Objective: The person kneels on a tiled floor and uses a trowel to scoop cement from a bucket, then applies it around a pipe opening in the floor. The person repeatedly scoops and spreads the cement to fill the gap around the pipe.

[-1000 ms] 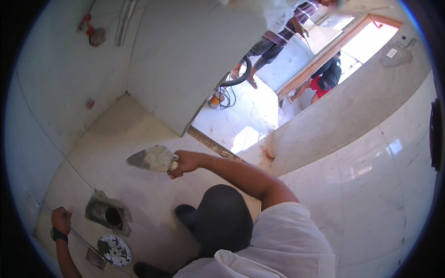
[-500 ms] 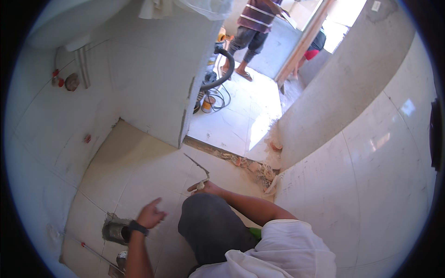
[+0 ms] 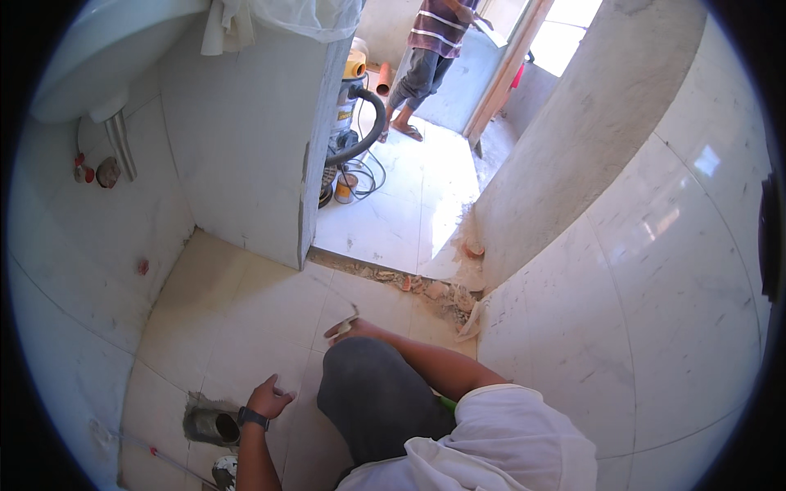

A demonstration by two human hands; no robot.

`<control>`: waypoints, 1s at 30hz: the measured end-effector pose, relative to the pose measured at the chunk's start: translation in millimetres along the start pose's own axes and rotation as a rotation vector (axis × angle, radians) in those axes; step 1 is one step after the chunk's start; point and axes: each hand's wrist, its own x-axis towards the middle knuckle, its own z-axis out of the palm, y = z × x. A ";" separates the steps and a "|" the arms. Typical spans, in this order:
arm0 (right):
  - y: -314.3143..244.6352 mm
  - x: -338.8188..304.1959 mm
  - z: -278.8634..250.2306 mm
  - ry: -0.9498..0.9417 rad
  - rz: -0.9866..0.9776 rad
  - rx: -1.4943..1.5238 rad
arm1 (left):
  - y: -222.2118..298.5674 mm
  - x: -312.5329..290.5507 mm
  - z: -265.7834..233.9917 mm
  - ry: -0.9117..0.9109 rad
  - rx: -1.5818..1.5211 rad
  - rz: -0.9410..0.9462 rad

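My right hand (image 3: 344,329) is closed around the pale handle of a trowel (image 3: 354,314), just beyond my right knee. The trowel's thin blade points forward and left over the floor tiles, faint against them. My left hand (image 3: 270,398), with a dark watch on its wrist, hovers over the floor left of my knee. It holds nothing, and its thumb and index finger are apart. Beside it, a round pipe opening (image 3: 227,427) sits in a rough cut-out in the tiled floor (image 3: 270,311).
Broken mortar and brick rubble (image 3: 426,288) line the doorway threshold. Beyond stand a vacuum cleaner (image 3: 340,114) with a black hose, a can (image 3: 346,188) and another person (image 3: 426,65) holding something flat and white. A washbasin (image 3: 115,49) hangs upper left; a thin rod (image 3: 176,463) lies lower left.
The view has shifted slightly. My left hand has lowered and its pointing fingers have relaxed. The trowel in my right hand has tilted, so its blade shows fainter. The person beyond has shifted their legs.
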 end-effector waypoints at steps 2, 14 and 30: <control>-1.3 9.7 16.0 -0.083 0.013 0.068 | -6.5 -0.8 2.4 -0.026 -0.090 -0.014; -10.5 -21.5 34.2 -0.144 0.002 -0.044 | -38.3 27.9 7.3 -0.049 -0.179 -0.024; -1.5 -34.8 42.0 -0.128 0.045 -0.083 | -65.8 30.0 3.6 0.029 -0.234 -0.023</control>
